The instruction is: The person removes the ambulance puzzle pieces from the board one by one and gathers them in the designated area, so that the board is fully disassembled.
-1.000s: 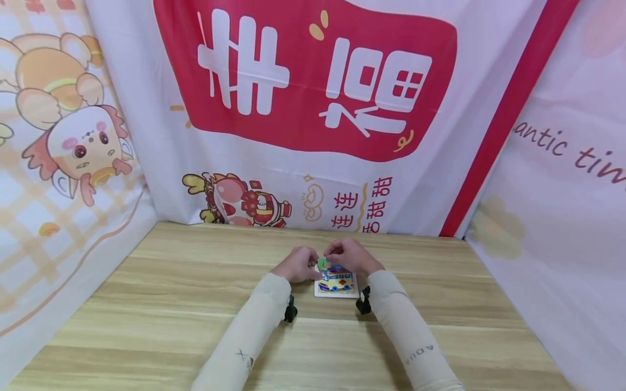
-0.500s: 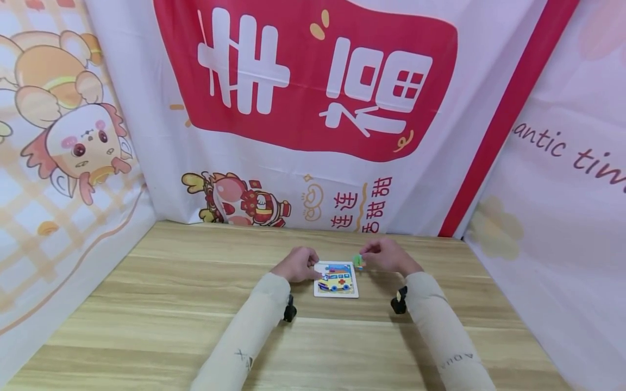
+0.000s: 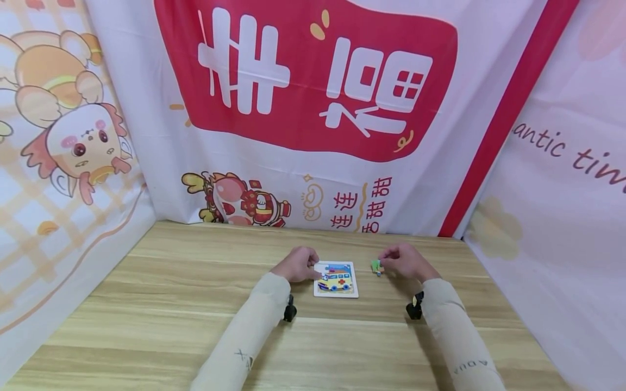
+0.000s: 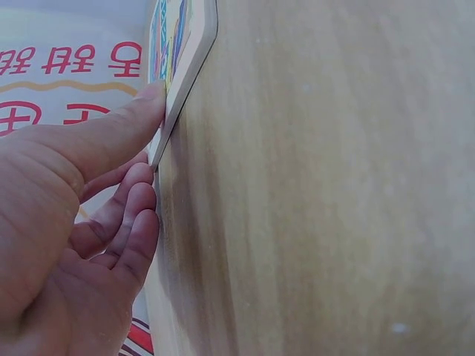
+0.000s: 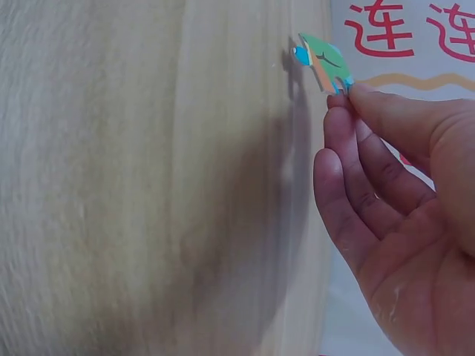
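A square jigsaw puzzle [image 3: 347,290] with a white border lies on the table, showing a yellow ambulance with a red cross. Its upper left part shows pale bare tray. My left hand [image 3: 296,264] holds the tray's left edge; in the left wrist view the thumb [image 4: 122,130] lies on the border and the other fingers bend beside the edge. Right of the tray, my right hand [image 3: 406,262] pinches a green puzzle piece [image 3: 375,266] between thumb and fingertips. The right wrist view shows this puzzle piece [image 5: 326,63] tilted, with orange and blue parts, just off the wood.
The wooden table [image 3: 195,326] reaches back to a white cloth [image 3: 303,163] with red print. Printed cloths [image 3: 58,244] also hang at both sides. A black wrist camera [image 3: 414,307] sits under the right cuff, another wrist camera [image 3: 290,309] under the left.
My right hand has carried the green puzzle piece off the puzzle's upper left and away to the right. The left hand and the tray have stayed in place.
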`<act>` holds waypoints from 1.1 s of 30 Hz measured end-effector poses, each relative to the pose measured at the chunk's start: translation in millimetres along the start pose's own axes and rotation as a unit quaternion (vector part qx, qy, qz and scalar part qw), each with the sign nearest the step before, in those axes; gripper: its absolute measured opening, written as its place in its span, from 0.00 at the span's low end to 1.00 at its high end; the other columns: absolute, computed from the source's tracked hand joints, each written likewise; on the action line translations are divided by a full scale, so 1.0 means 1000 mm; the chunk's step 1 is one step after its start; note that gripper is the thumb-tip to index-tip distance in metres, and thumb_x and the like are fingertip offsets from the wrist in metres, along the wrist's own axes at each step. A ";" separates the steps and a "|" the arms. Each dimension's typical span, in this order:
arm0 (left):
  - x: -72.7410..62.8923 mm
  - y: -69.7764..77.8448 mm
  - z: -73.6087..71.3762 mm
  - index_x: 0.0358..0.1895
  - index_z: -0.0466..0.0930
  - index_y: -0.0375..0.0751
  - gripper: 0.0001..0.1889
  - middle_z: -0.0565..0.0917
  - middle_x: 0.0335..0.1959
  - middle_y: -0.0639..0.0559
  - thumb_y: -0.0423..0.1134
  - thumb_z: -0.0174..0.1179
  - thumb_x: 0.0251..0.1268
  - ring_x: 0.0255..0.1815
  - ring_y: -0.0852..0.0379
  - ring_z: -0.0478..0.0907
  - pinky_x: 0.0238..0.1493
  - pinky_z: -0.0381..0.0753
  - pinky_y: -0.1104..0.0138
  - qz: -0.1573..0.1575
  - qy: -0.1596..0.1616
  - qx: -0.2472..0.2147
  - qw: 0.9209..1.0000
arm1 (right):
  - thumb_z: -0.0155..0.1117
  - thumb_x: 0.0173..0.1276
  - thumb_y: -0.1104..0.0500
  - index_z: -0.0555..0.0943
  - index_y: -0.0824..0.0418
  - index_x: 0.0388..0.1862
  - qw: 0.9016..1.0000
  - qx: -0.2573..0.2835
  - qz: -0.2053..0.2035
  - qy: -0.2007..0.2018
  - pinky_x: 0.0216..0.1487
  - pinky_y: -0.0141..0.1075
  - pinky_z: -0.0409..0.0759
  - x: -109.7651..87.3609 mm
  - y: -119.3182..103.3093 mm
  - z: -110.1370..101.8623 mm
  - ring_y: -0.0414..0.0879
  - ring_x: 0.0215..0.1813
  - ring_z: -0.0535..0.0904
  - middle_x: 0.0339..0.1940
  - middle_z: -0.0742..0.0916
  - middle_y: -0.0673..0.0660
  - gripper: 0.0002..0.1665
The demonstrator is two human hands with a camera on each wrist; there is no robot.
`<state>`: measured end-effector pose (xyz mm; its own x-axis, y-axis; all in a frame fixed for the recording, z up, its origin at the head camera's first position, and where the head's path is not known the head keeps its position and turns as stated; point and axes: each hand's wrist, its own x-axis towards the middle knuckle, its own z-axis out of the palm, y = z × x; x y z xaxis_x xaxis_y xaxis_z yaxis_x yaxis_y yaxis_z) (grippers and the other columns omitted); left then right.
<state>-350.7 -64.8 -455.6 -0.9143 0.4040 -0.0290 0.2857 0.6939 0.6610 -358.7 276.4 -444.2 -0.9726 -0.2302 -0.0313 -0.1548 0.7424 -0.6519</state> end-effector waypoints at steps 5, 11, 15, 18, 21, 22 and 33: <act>-0.001 0.000 0.001 0.53 0.84 0.34 0.19 0.84 0.47 0.45 0.37 0.77 0.62 0.48 0.52 0.79 0.61 0.82 0.55 -0.003 0.000 -0.004 1.000 | 0.66 0.76 0.62 0.89 0.63 0.47 1.000 0.004 -0.015 0.000 0.44 0.35 0.79 0.000 0.003 0.003 0.46 0.43 0.81 0.42 0.89 0.58 0.08; -0.002 0.001 0.001 0.53 0.84 0.35 0.20 0.85 0.48 0.45 0.37 0.77 0.62 0.48 0.52 0.79 0.62 0.82 0.55 -0.005 -0.001 -0.001 1.000 | 0.65 0.76 0.65 0.88 0.65 0.44 0.999 -0.020 -0.031 -0.001 0.42 0.35 0.78 0.002 0.005 0.005 0.45 0.41 0.79 0.38 0.88 0.58 0.06; -0.003 0.001 0.000 0.53 0.83 0.35 0.19 0.85 0.48 0.44 0.37 0.77 0.63 0.48 0.52 0.79 0.62 0.82 0.55 -0.006 -0.001 -0.001 1.000 | 0.65 0.76 0.65 0.89 0.64 0.43 0.999 -0.039 -0.036 0.000 0.44 0.36 0.78 0.003 0.005 0.006 0.45 0.41 0.79 0.38 0.88 0.56 0.06; -0.003 0.001 0.001 0.53 0.83 0.34 0.19 0.85 0.48 0.44 0.37 0.77 0.62 0.48 0.52 0.79 0.62 0.82 0.55 -0.005 -0.001 0.000 1.000 | 0.66 0.76 0.64 0.89 0.64 0.42 0.998 -0.045 -0.037 -0.001 0.44 0.36 0.78 0.004 0.005 0.007 0.45 0.41 0.79 0.37 0.89 0.56 0.06; -0.004 0.001 0.001 0.53 0.83 0.34 0.20 0.85 0.48 0.44 0.37 0.77 0.62 0.48 0.52 0.79 0.62 0.82 0.55 -0.006 -0.001 0.002 1.000 | 0.66 0.76 0.63 0.89 0.64 0.42 0.998 -0.049 -0.033 -0.005 0.43 0.35 0.78 0.004 0.004 0.008 0.44 0.40 0.79 0.37 0.88 0.56 0.06; -0.004 0.001 0.001 0.53 0.83 0.34 0.20 0.85 0.48 0.45 0.37 0.77 0.62 0.48 0.52 0.79 0.62 0.82 0.55 -0.007 -0.002 0.002 1.000 | 0.66 0.76 0.63 0.89 0.64 0.42 0.998 -0.050 -0.032 -0.008 0.43 0.35 0.78 0.004 0.004 0.007 0.44 0.39 0.79 0.37 0.88 0.56 0.07; 0.000 0.001 -0.001 0.55 0.84 0.34 0.20 0.85 0.48 0.46 0.38 0.77 0.63 0.47 0.53 0.79 0.61 0.82 0.56 -0.007 -0.001 0.009 1.000 | 0.69 0.75 0.57 0.89 0.59 0.44 0.993 -0.107 -0.022 -0.043 0.51 0.42 0.84 0.009 -0.023 0.001 0.44 0.44 0.83 0.40 0.90 0.52 0.06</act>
<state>-350.9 -64.6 -454.5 -0.9177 0.3953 -0.0409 0.2771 0.7103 0.6470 -363.9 256.2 -430.4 -0.9471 -0.3117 -0.0760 -0.2398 0.8451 -0.4778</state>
